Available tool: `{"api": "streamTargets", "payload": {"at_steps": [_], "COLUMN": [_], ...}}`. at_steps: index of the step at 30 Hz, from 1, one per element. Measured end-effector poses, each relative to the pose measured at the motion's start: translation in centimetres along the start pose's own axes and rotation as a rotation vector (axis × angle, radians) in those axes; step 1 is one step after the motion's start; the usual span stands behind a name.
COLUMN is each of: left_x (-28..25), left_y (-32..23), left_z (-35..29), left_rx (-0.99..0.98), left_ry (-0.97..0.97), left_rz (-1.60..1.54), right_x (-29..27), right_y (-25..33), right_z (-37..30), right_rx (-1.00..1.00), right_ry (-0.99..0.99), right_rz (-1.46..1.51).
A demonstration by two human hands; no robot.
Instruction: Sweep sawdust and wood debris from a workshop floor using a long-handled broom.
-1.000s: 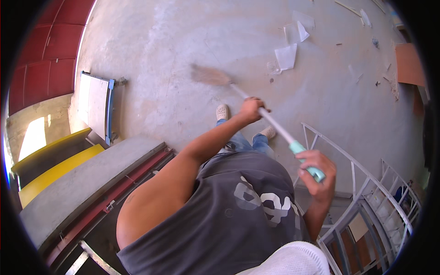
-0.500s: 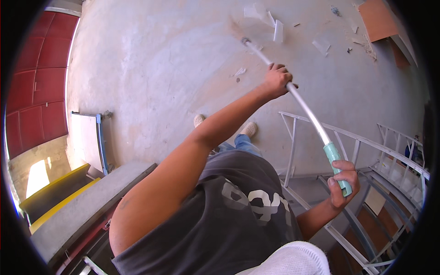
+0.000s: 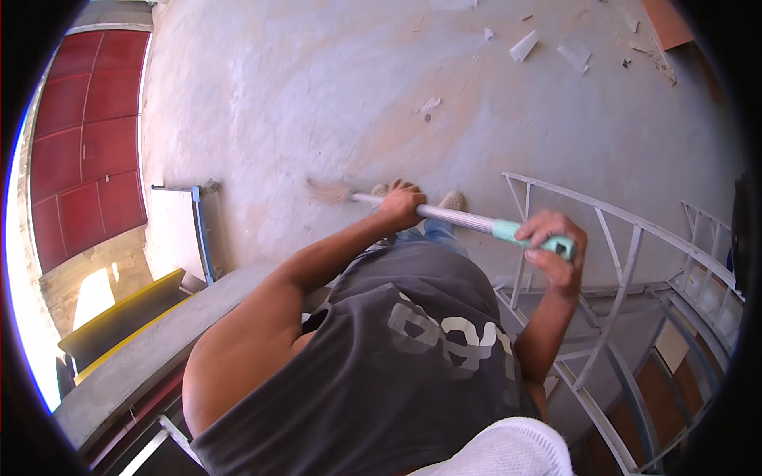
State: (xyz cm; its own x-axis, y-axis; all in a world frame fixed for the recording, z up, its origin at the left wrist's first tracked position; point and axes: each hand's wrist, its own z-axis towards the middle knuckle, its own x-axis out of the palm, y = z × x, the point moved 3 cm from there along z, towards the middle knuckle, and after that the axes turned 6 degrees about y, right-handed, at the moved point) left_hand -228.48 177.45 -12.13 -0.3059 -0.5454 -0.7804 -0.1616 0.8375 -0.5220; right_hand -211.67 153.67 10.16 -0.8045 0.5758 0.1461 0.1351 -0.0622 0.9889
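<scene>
Left hand (image 3: 402, 201) and right hand (image 3: 572, 267) both clutch the broom (image 3: 460, 219); swinging wide could knock the metal frame (image 3: 609, 305), lower right.

Grey floor (image 3: 262, 95) at twelve o'clock, red door (image 3: 103, 143) near ten, sunlit wall (image 3: 94, 298) near nine, metal frame (image 3: 636, 238) near four.

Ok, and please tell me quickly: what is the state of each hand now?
Left hand: closed around the silver pole of the broom.
Right hand: closed around its green handle.
</scene>
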Motion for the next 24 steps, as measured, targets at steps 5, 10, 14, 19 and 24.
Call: {"api": "streamTargets", "payload": {"at_steps": [5, 10, 14, 19, 24], "left_x": [3.0, -1.6, -6.2, -8.2, -4.6], "left_y": [-5.8, -11.2, -14.3, -16.7, -14.1], "left_z": [15.1, 24.6, 25.7, 20.0, 10.1], "left_rx": [0.007, 0.175, 0.277, 0.510, 0.583], "left_ry": [0.017, -0.199, -0.401, -0.523, -0.305], "left_rz": [-0.024, -0.135, -0.081, -0.103, -0.169], "right_x": [2.6, 2.4, -1.1, -7.1, -8.7], "right_y": [4.8, 4.9, 5.9, 7.3, 7.1], "right_z": [-3.3, -4.7, -7.7, -13.6, -13.2], "right_rx": [-0.074, -0.092, -0.140, -0.463, -0.505], "right_ry": [-0.046, -0.231, -0.343, -0.474, -0.813], "right_rz": [-0.403, -0.652, -0.681, -0.423, 0.031]}}
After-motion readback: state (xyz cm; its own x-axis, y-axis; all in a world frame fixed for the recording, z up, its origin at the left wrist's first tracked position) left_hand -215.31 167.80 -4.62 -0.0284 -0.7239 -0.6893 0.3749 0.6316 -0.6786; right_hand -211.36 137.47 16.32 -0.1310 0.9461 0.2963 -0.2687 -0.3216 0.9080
